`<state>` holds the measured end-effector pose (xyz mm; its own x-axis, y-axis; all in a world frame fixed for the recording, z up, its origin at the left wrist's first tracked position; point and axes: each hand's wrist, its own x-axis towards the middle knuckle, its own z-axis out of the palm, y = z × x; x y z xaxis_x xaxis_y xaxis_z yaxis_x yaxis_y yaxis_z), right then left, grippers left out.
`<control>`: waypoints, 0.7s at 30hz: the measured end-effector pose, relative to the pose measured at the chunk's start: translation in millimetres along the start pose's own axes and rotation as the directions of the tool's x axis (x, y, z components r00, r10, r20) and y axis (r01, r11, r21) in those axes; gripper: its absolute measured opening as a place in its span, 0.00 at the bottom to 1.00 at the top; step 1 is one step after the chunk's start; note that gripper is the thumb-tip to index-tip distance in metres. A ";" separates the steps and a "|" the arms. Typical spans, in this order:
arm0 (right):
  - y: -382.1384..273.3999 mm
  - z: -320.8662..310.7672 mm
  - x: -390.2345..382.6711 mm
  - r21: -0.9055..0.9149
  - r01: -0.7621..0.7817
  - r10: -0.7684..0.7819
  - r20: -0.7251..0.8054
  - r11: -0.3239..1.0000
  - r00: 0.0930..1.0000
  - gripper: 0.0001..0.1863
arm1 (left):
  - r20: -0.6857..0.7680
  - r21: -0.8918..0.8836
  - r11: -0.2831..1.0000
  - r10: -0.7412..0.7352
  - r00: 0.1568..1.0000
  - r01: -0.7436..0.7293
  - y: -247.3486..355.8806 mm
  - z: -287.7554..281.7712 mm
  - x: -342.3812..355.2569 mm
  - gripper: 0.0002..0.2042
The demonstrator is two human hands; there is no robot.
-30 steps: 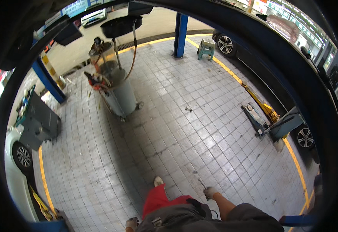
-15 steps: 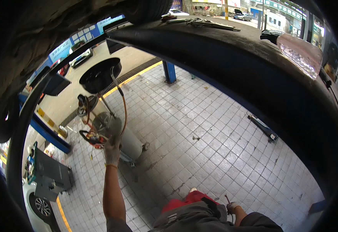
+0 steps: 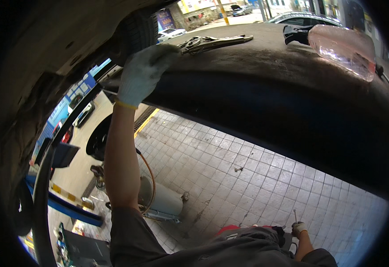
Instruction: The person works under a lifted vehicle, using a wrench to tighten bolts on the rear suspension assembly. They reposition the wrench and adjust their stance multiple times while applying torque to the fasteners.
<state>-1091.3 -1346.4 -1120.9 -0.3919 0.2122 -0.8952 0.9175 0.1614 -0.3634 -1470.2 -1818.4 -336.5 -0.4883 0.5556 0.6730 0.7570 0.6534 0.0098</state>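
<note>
My left hand (image 3: pixel 145 73), in a pale glove with dark fingers, reaches up to the blue lift beam (image 3: pixel 256 104). Its fingertips are at the near end of a pile of metal hand tools (image 3: pixel 214 43) on the beam's top; they are too dark and hidden to show their grip. Low on the right, my gloved right hand (image 3: pixel 298 228) is closed around a slim metal tool (image 3: pixel 295 215), whose shaft points upward. Farther right along the beam lies a clear spray bottle (image 3: pixel 343 49) with a black head, on its side.
Beneath my left arm stands a grey drain tank (image 3: pixel 165 200) on wheels, with a black pan (image 3: pixel 97 140) and a brown hose (image 3: pixel 151 175). A vehicle underside and tyre (image 3: pixel 136 35) hang overhead. A small metal part (image 3: pixel 238 169) lies on the tiled floor. A dark tool cart (image 3: pixel 85 249) is lower left.
My left hand has left the drain tank and risen to the beam beside the metal tools. My right hand, holding the slim tool, has shifted right, and the view has turned.
</note>
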 end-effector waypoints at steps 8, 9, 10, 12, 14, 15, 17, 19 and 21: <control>88.7 82.9 -32.4 -0.974 0.223 0.027 0.222 -0.033 0.975 0.27 | 0.261 0.411 0.904 0.006 0.965 -0.117 0.9 19.1 63.4 0.23; 92.5 93.2 -34.6 -0.953 0.303 0.092 0.300 -0.026 0.950 0.23 | 0.315 0.365 0.926 -0.024 0.949 -0.098 -3.3 18.5 67.5 0.26; 98.0 103.5 -37.9 -0.916 0.391 0.037 0.389 -0.095 0.921 0.22 | 0.331 0.311 0.945 -0.009 0.944 -0.100 -7.6 16.9 71.7 0.29; 105.4 119.7 -38.4 -0.861 0.479 -0.058 0.494 -0.173 0.867 0.20 | 0.402 0.293 0.952 -0.044 0.914 -0.083 -17.6 17.3 78.1 0.30; 111.9 133.7 -34.1 -0.887 0.447 -0.125 0.459 -0.111 0.880 0.19 | 0.448 0.251 0.963 -0.027 0.893 -0.096 -25.9 18.4 85.4 0.31; 114.9 139.7 -31.4 -0.916 0.400 -0.148 0.401 -0.043 0.904 0.18 | 0.462 0.243 0.967 -0.043 0.886 -0.080 -28.8 18.3 86.3 0.31; 119.3 153.1 -24.7 -0.934 0.314 -0.122 0.296 0.173 0.947 0.17 | 0.491 0.238 0.969 -0.068 0.868 -0.059 -31.9 17.2 85.4 0.31; 123.1 166.6 -19.4 -0.944 0.318 -0.182 0.299 0.088 0.937 0.14 | 0.327 0.292 0.923 0.150 0.933 -0.251 -35.6 13.2 73.2 0.28; 128.9 179.1 -17.5 -0.950 0.298 -0.256 0.267 0.092 0.929 0.13 | 0.183 0.264 0.925 0.232 0.955 -0.275 -45.4 4.0 48.7 0.26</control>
<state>-954.1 -1501.9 -1198.3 -0.5806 -0.1014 -0.8078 -0.0966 0.9938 -0.0553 -1530.1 -1819.0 -307.2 -0.3703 0.7762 0.5103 0.7196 0.5871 -0.3708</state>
